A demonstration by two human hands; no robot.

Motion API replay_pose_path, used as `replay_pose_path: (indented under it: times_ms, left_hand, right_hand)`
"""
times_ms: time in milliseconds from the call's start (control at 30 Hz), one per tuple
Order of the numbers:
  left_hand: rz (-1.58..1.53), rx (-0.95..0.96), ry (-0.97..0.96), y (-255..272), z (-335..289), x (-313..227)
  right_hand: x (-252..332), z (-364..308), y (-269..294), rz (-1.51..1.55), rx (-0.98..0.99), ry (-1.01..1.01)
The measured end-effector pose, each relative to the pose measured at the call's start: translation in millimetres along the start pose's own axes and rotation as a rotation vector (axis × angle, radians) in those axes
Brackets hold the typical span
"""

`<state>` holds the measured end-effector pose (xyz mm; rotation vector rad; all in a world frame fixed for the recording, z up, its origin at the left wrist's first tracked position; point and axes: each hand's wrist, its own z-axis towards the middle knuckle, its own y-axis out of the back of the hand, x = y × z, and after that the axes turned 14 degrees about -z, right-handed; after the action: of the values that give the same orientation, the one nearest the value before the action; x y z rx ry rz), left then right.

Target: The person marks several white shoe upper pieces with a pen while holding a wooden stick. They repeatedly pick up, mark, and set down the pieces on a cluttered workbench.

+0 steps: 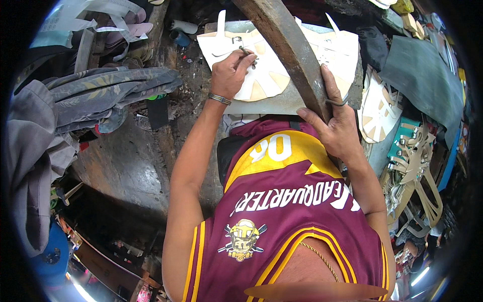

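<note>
My left hand (234, 73) is closed, pinching a slim dark metal tool (245, 50) over a white cut-out sandal upper (266, 70). That upper has tan openings and a small buckle-like dark mark. A heavy, worn brown bar (288, 43) slants across the view from the top. Around its lower end my right hand (341, 123) is closed, with thumb and forefinger on opposite sides. Between the fingers of that hand shows a dark curved piece (337, 102). A second white upper (337, 53) lies partly behind the bar. Both uppers rest on a grey slab (289, 105).
Another white upper (377, 105) lies right of the slab, beside a dark green sheet (425, 80). Tan strappy pieces with buckles (415, 161) are heaped below it. Patterned grey cloth (105, 95) hangs at the left. A small blue cup (179, 38) stands behind on the dark workbench (126, 161).
</note>
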<state>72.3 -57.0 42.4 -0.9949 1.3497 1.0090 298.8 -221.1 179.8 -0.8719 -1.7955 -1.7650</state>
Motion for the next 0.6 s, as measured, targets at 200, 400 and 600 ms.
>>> replay_pose_path:
  times_ms: [200, 400, 600]
  left_hand:
    - [0.070, 0.009, -0.051, 0, 1, 3]
    - [0.277, 0.047, -0.176, 1, -3, -6]
    - [0.392, 0.078, -0.361, 1, -6, -3]
  right_hand:
    - [3, -1, 0, -0.012, 0.103, -0.078]
    - [11, 5, 3, -0.050, 0.103, -0.020]
    - [23, 6, 10, 0.113, -0.095, 0.255]
